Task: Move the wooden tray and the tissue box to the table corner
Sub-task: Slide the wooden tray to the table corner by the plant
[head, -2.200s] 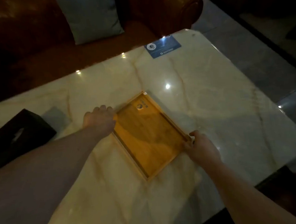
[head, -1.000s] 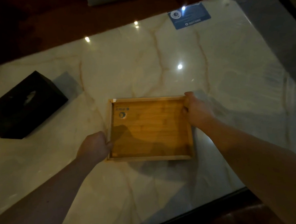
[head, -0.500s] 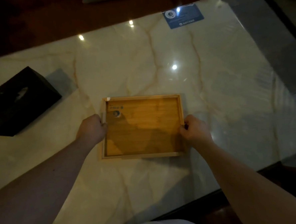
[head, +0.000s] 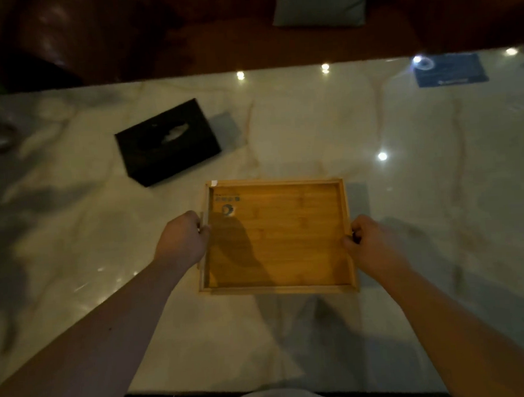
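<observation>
An empty wooden tray [head: 281,237] with a small printed mark in its far left corner is in the middle of the marble table [head: 424,207]. My left hand [head: 182,238] grips its left rim and my right hand [head: 369,242] grips its right rim. Whether the tray rests on the table or hangs just above it I cannot tell. A black tissue box [head: 166,141], with a tissue showing in its top slot, lies on the table beyond and to the left of the tray, apart from both hands.
A blue card [head: 450,70] lies near the table's far right edge. Behind the table stands a brown leather sofa [head: 97,33] with a pale cushion [head: 319,3]. The table's near edge runs just in front of my body.
The tray has turned from skewed to square with me. My hands have settled at the middle of its left and right rims. The view has shifted left, bringing the tissue box nearer the centre.
</observation>
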